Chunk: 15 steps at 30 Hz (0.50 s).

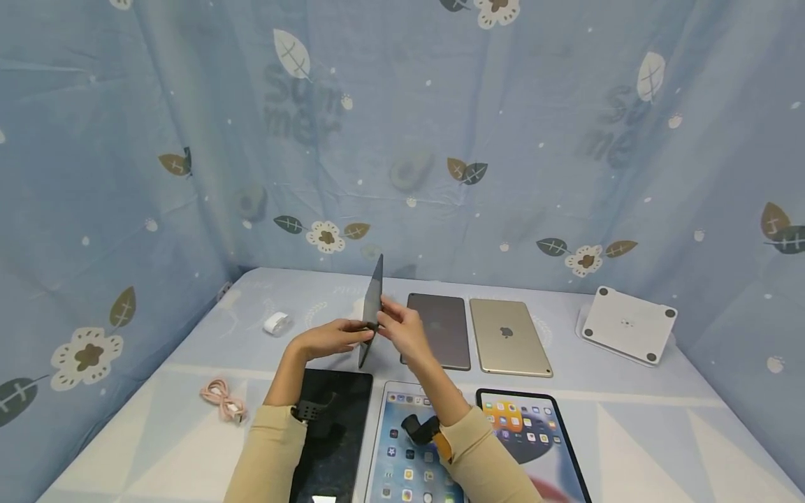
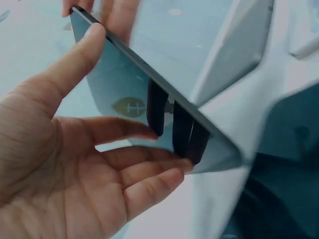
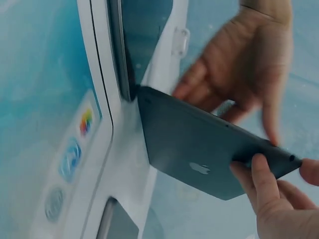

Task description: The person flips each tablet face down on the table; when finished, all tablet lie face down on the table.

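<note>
A thin dark grey tablet (image 1: 372,307) stands tilted nearly edge-on in the head view, held above the table. My right hand (image 1: 405,332) pinches it near one end, with fingers on its back; the right wrist view shows that grey back with an apple logo (image 3: 200,168). On the glass side is my left hand (image 2: 114,144), palm toward the screen. Its thumb lies at the tablet's edge and its fairly straight fingers reach to the glass, where dark reflections show. Motion blurs the left hand (image 3: 234,74) in the right wrist view.
Nearest me lie a black-screened tablet (image 1: 336,426), a white-framed tablet (image 1: 393,447) and a lit black-framed tablet (image 1: 525,426). Behind them are a grey tablet (image 1: 440,328), a gold tablet (image 1: 509,339) and a white stand (image 1: 629,325). A pink cable (image 1: 223,400) and white charger (image 1: 277,323) lie left.
</note>
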Motion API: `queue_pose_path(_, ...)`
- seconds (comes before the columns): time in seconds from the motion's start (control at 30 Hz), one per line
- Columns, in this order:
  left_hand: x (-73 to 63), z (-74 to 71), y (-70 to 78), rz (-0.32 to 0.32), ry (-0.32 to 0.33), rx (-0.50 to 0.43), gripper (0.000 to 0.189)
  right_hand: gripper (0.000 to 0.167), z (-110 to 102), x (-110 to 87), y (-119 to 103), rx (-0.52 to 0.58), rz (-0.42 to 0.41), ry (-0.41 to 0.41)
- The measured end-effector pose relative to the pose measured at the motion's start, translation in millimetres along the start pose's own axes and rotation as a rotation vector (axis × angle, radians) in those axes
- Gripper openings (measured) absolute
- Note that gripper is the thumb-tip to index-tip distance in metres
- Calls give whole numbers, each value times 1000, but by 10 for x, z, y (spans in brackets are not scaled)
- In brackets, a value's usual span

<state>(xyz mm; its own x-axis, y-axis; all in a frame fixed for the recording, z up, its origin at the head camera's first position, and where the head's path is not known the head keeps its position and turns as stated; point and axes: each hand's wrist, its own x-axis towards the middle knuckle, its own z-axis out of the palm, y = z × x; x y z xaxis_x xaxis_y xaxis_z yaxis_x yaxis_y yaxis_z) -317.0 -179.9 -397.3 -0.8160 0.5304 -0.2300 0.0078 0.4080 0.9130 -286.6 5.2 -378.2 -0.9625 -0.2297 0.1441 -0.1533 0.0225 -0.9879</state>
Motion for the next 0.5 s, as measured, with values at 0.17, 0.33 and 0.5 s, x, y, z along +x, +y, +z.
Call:
queue_pose_path(0.17, -85, -92, 25, 71, -10, -91, 69, 47, 49, 16, 52, 79, 4, -80)
queue_pose_path(0.33, -131, -135, 78, 106, 6, -108, 72, 46, 60, 29, 43, 89, 4, -92)
queue_pose_path(0.5, -163, -157, 107, 125, 38, -118, 71, 48, 54, 44, 50, 75, 20, -148)
